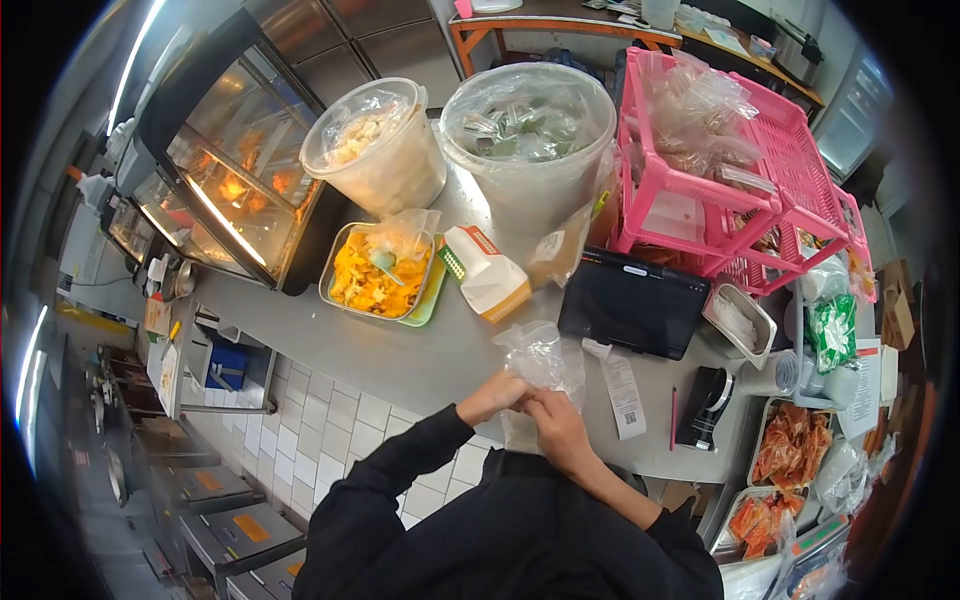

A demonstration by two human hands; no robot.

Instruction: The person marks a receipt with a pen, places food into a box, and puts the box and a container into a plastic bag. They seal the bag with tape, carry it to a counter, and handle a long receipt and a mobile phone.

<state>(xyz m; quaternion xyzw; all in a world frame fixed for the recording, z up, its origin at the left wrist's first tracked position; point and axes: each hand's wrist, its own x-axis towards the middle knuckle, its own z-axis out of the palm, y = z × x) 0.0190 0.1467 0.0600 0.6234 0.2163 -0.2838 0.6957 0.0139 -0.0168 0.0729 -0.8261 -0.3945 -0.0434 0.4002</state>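
Note:
My left hand (490, 398) and my right hand (558, 428) meet at the front edge of the counter. Both have their fingers pinched on a clear plastic bag (548, 358), whose crumpled part spreads over the steel top. A pale part of it hangs below my fingers; what it contains, if anything, I cannot make out. Just beyond stands a white and yellow carton box (486, 272). Right of the bag lies a printed paper receipt (622, 393), in front of a black tablet (632, 303).
A steel tray of yellow food (381, 275) sits left of the carton. Behind are two big tubs, one with wrapped green packets (530, 140). Pink racks (690, 185) stand right, a lit food warmer (235, 165) left. A black stapler-like device (706, 408) and red food trays (790, 445) are nearer right.

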